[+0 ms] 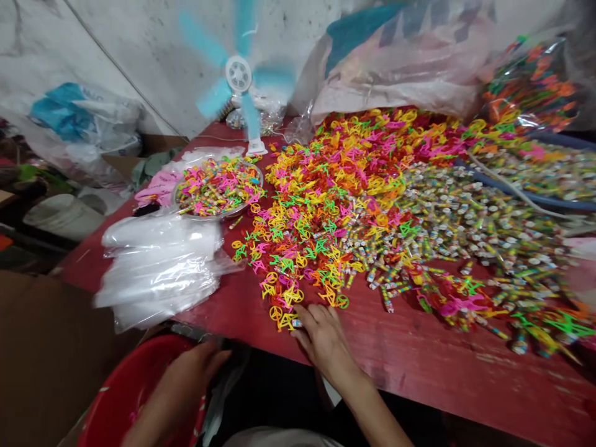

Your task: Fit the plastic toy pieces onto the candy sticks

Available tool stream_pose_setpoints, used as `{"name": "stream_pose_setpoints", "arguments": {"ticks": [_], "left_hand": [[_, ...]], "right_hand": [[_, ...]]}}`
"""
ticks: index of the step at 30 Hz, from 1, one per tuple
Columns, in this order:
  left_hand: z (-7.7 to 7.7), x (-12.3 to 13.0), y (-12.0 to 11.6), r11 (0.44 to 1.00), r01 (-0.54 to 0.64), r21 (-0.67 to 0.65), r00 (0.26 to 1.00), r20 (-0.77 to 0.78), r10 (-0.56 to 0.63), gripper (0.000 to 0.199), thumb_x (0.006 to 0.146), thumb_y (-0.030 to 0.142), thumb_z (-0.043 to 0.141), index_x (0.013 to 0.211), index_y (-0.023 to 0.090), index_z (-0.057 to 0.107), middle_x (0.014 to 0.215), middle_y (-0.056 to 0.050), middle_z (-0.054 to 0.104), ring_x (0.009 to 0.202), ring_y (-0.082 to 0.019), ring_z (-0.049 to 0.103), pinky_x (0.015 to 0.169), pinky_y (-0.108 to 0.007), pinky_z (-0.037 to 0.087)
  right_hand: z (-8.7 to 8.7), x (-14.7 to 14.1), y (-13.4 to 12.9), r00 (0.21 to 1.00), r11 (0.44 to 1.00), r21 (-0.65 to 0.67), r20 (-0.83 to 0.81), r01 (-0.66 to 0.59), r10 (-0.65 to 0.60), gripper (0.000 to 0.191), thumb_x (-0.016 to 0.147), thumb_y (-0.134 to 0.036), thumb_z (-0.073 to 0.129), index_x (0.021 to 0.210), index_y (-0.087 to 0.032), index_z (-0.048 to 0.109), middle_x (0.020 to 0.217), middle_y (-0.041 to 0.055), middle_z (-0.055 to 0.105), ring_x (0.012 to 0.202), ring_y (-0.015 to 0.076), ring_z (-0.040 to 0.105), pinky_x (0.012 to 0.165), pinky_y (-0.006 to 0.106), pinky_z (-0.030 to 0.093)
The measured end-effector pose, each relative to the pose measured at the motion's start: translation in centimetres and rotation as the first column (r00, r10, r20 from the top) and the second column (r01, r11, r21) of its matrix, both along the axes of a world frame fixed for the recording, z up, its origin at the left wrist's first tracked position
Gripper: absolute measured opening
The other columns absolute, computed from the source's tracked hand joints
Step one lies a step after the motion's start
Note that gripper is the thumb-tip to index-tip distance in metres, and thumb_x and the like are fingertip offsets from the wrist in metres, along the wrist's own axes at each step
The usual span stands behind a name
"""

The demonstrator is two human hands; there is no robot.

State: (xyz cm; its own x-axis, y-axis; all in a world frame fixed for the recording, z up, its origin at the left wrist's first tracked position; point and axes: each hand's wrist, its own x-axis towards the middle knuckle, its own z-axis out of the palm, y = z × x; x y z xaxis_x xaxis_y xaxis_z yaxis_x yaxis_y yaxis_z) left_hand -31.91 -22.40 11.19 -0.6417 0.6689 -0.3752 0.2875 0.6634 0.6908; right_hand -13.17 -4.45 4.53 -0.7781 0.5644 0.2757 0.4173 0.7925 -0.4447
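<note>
My right hand (322,340) rests at the table's near edge, its thumb and forefinger around a small printed tube (297,323) with a white end. Directly beyond its fingertips lie yellow and orange plastic pieces (282,316), shaped like little wheeled figures, at the front of a big multicoloured pile (321,223). My left hand (202,366), smeared by motion, is over the rim of a red bucket (107,397) below the table edge. Its fingers are too blurred to show whether they hold anything.
Clear plastic bags (161,267) lie stacked on the red table (372,347), left of the pile. Behind them stands a bowl (218,214) of mixed pieces, near a turning blue fan (239,74). Many printed tubes (470,217) spread right. A large sack (395,68) leans at the back.
</note>
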Motion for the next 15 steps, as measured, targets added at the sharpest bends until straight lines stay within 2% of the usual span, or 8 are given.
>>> {"name": "stream_pose_setpoints", "arguments": {"ticks": [2,4,5,7,10,12,15], "left_hand": [[-0.9,2.4,2.6,0.992,0.111,-0.065,0.987,0.122,-0.102,0.027,0.075,0.047,0.057,0.066,0.024,0.065,0.062,-0.001,0.067,0.059,-0.02,0.058,0.058,-0.028,0.041],[-1.8,4.9,4.8,0.984,0.181,0.002,0.945,0.275,-0.174,0.032,0.077,0.05,0.054,0.067,0.021,0.063,0.063,-0.004,0.066,0.056,-0.02,0.059,0.053,-0.027,0.04],[-2.2,6.0,5.7,0.985,0.162,0.061,0.924,0.342,-0.173,0.033,0.077,0.051,0.053,0.07,0.02,0.063,0.064,-0.005,0.065,0.057,-0.019,0.059,0.052,-0.027,0.041],[-2.9,8.0,7.1,0.981,0.041,0.188,0.889,0.441,-0.122,0.034,0.078,0.052,0.054,0.08,0.019,0.063,0.07,-0.005,0.065,0.061,-0.019,0.06,0.055,-0.027,0.044],[-3.3,9.7,8.3,0.93,-0.167,0.329,0.862,0.507,-0.025,0.031,0.078,0.049,0.059,0.085,0.019,0.063,0.08,-0.003,0.065,0.073,-0.017,0.059,0.067,-0.026,0.047],[-3.3,10.1,9.0,0.886,-0.273,0.376,0.839,0.543,0.028,0.026,0.078,0.045,0.061,0.08,0.019,0.062,0.079,-0.001,0.063,0.076,-0.016,0.057,0.072,-0.025,0.045],[-3.0,10.0,9.8,0.847,-0.366,0.386,0.788,0.612,0.061,0.022,0.076,0.04,0.065,0.079,0.019,0.061,0.076,0.001,0.061,0.076,-0.015,0.054,0.072,-0.024,0.043]], "right_hand": [[-0.1,-0.2,-0.1,1.0,1.0,-0.024,-0.007,0.015,-0.015,0.029,0.081,-0.021,0.064,0.109,-0.019,0.059,0.09,0.0077,0.064,0.083,0.0249,0.059,0.078,0.041,0.044],[-0.2,0.3,-0.3,0.997,0.995,-0.085,-0.061,0.043,-0.048,0.023,0.082,-0.024,0.063,0.104,-0.019,0.058,0.09,0.007,0.064,0.081,0.0238,0.059,0.077,0.039,0.044],[-0.2,0.7,-0.5,0.993,0.992,-0.115,-0.092,0.057,-0.067,0.022,0.083,-0.025,0.062,0.104,-0.019,0.057,0.09,0.0068,0.064,0.081,0.0231,0.059,0.076,0.038,0.044],[-0.1,1.6,-1.0,0.983,0.985,-0.152,-0.152,0.083,-0.107,0.021,0.085,-0.026,0.058,0.105,-0.02,0.056,0.091,0.0068,0.064,0.082,0.0225,0.059,0.074,0.036,0.045],[0.1,2.4,-2.1,0.958,0.97,-0.204,-0.225,0.129,-0.175,0.021,0.086,-0.025,0.055,0.106,-0.021,0.054,0.092,0.0071,0.065,0.083,0.0225,0.06,0.073,0.035,0.047],[0.3,2.6,-2.8,0.942,0.947,-0.292,-0.261,0.132,-0.211,0.022,0.087,-0.029,0.057,0.107,-0.022,0.053,0.095,0.0071,0.066,0.085,0.022,0.062,0.074,0.035,0.049],[0.7,2.6,-3.0,0.94,0.884,-0.464,-0.273,0.06,-0.207,0.023,0.093,-0.034,0.05,0.112,-0.022,0.052,0.102,0.0071,0.066,0.092,0.0196,0.064,0.077,0.031,0.052]]}}
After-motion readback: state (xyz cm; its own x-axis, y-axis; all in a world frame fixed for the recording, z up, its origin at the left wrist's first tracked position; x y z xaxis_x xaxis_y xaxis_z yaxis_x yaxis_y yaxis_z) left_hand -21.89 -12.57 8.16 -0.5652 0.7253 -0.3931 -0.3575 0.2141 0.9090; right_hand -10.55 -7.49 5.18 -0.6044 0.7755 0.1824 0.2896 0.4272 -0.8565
